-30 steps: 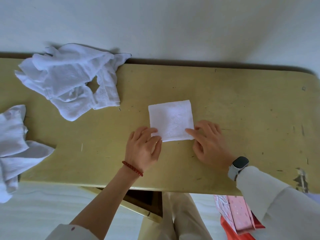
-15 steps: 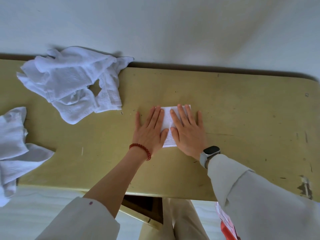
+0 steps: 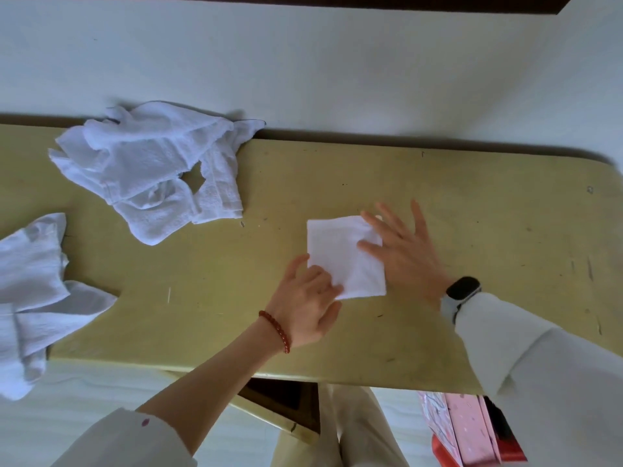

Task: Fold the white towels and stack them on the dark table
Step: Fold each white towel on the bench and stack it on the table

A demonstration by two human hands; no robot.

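A small white towel, folded into a square, lies on the yellow-green table in front of me. My left hand sits at its near left corner with the fingers curled over the cloth and the thumb against the left edge; the corner itself is hidden under the hand. My right hand lies flat with its fingers spread. Its fingertips press on the towel's right side.
A crumpled pile of white towels lies at the table's back left. Another loose towel hangs over the left front edge. A pink box stands on the floor at the lower right. A pale wall runs behind the table.
Both hands were pressing flat, side by side, on the folded towel. They have slid apart: the right to the right edge, the left back to the near left corner with curled fingers.
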